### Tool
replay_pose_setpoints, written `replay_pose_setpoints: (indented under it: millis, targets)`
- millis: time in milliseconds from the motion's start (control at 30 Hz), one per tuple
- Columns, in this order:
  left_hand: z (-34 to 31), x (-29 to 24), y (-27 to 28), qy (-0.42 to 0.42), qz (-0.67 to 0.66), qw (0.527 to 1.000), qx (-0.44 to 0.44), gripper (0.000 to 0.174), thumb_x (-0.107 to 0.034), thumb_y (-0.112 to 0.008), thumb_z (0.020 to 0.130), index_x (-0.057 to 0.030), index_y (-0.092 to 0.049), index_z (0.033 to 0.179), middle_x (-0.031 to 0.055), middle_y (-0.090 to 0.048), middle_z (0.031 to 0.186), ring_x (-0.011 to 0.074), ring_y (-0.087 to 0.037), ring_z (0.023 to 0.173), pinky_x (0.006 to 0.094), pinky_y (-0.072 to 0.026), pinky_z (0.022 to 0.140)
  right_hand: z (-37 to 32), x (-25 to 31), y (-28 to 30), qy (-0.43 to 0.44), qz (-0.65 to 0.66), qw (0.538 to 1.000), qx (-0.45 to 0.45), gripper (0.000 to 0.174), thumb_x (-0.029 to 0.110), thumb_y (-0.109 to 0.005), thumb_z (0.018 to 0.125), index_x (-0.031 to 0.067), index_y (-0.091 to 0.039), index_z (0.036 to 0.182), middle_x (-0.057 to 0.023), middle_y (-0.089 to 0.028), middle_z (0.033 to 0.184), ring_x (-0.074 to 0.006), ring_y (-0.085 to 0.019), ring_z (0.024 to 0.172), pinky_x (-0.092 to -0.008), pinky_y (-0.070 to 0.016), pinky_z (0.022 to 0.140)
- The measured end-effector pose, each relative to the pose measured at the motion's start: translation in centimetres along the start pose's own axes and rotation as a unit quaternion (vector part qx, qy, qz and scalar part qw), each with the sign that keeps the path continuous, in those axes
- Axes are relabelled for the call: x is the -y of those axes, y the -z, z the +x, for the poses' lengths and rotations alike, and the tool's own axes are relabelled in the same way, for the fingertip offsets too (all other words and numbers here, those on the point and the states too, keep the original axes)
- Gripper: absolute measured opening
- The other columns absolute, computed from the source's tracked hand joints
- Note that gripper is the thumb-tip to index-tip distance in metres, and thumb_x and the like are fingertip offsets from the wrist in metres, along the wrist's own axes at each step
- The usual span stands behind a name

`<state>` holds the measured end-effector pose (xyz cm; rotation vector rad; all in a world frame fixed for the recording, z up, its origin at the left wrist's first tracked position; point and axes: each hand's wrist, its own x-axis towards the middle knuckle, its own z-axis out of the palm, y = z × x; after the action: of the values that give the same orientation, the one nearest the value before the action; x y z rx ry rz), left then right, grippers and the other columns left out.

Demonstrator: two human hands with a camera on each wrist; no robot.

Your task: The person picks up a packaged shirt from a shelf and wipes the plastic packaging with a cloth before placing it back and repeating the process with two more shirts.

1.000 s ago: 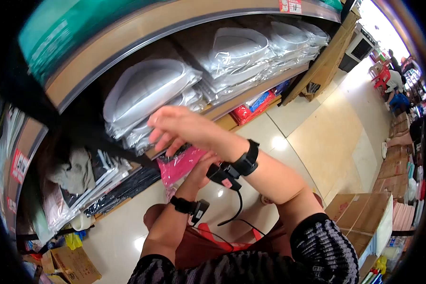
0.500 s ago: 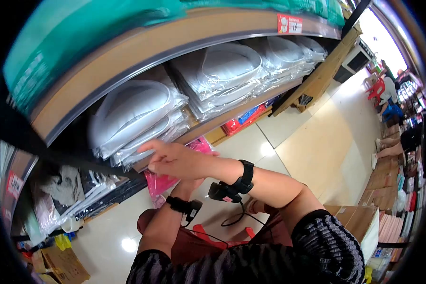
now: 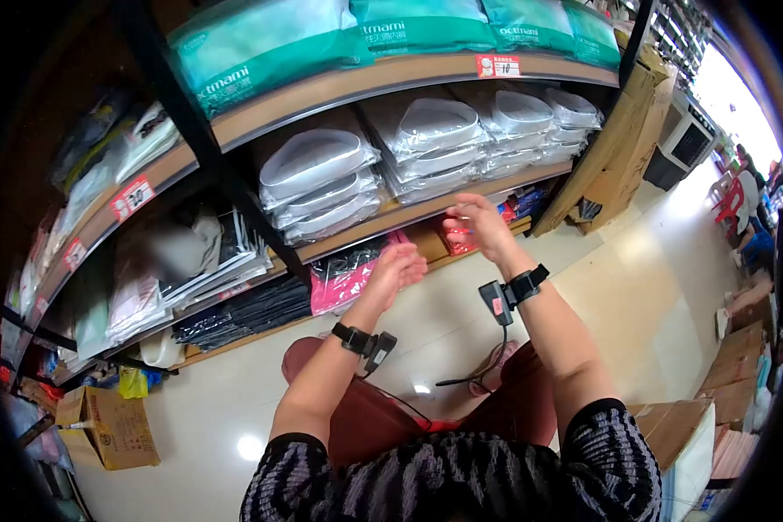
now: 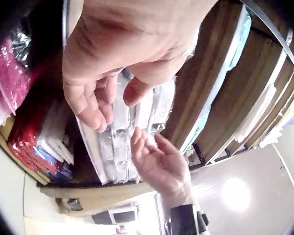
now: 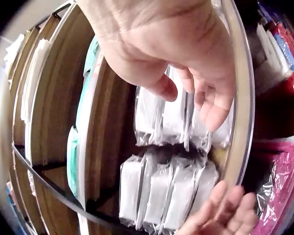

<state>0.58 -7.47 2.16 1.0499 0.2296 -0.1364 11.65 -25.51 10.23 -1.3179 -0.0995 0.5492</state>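
My left hand (image 3: 398, 268) is held in front of a pink plastic-wrapped pack (image 3: 337, 285) on the bottom shelf, its fingers loosely bent around nothing. Farther right, my right hand (image 3: 483, 228) is raised before the shelf edge with relaxed fingers and no object in its grasp. Behind the hands stand stacks of clear-wrapped white packs (image 3: 317, 165), each with a raised, curved band on top. In the right wrist view, these white packs (image 5: 174, 117) appear just beyond the fingers. A red wrapped pack (image 3: 461, 237) lies low behind the right hand.
Green-and-white bags (image 3: 426, 26) line the shelf above, with a price tag (image 3: 498, 66) on its edge. A black shelf post (image 3: 226, 174) divides the bays. Flattened cardboard (image 3: 622, 143) leans at the right end. Cardboard boxes (image 3: 117, 426) sit on the floor.
The hands, overlapping near the pink pack before, have drawn apart; the right has moved to the right, uncovering the left. The head view has shifted, showing more of the upper shelf.
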Motion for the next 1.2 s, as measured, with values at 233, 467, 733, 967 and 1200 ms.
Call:
replay_pose_setpoints:
  millis: [233,467,733,967,1200]
  targets:
    - [-1.4,-4.5,-3.2,-0.102,0.084,0.990,-0.047,0.032,-0.013,-0.056,0.090,-0.0039,-0.046,0.118,0.0117,-0.061,0.102,0.0159,-0.062,0.087,0.0257,-0.0525,0.072,-3.1,-0.6,3.3,0.013,0.058,0.997,0.048,0.025,0.017,-0.054,0.091,0.0052,-0.050,0.114,-0.0075,-0.060,0.096,-0.0192,-0.062,0.081,-0.0328,-0.0547,0.063]
    - [-1.8,-6.7,-3.3,-0.171,0.123,0.976,-0.058,0.032,-0.013,-0.058,0.089,-0.0046,-0.046,0.118,0.0056,-0.059,0.094,0.0118,-0.060,0.081,0.0221,-0.0503,0.068,-6.0,-6.7,7.8,-0.046,0.065,0.997,0.020,0.022,0.018,-0.050,0.091,0.0062,-0.054,0.110,-0.0074,-0.062,0.094,-0.0193,-0.063,0.080,-0.0339,-0.0544,0.068]
    - [-9.0,-12.0,5.9,-0.392,0.219,0.823,-0.347,0.026,-0.010,-0.061,0.085,-0.0053,-0.053,0.109,0.0067,-0.061,0.089,0.0134,-0.057,0.074,0.0269,-0.0489,0.068,-5.8,-16.4,18.5,-0.127,0.175,0.974,-0.067,0.023,0.022,-0.052,0.089,0.0079,-0.054,0.108,-0.0058,-0.062,0.090,-0.0177,-0.062,0.076,-0.0319,-0.0541,0.067]
    - [-10.8,-19.1,17.7,-0.284,0.634,0.426,-0.580,0.062,-0.019,-0.072,0.069,-0.0078,-0.047,0.124,0.0181,-0.045,0.130,0.0365,-0.043,0.120,0.0406,-0.0373,0.099,-5.1,-15.3,17.1,-0.107,0.156,0.980,-0.065,0.020,0.019,-0.049,0.091,0.0071,-0.054,0.106,-0.0053,-0.062,0.087,-0.0166,-0.061,0.071,-0.0316,-0.0539,0.063]
    - [-12.5,-18.9,21.0,-0.177,0.608,0.523,-0.571,0.035,-0.016,-0.067,0.077,-0.0098,-0.058,0.110,0.0161,-0.061,0.106,0.0341,-0.057,0.096,0.0392,-0.0446,0.085,-5.6,-15.0,16.8,-0.097,0.097,0.988,-0.069,0.016,0.015,-0.046,0.092,0.0066,-0.054,0.104,-0.0055,-0.061,0.087,-0.0142,-0.060,0.067,-0.0287,-0.0528,0.059]
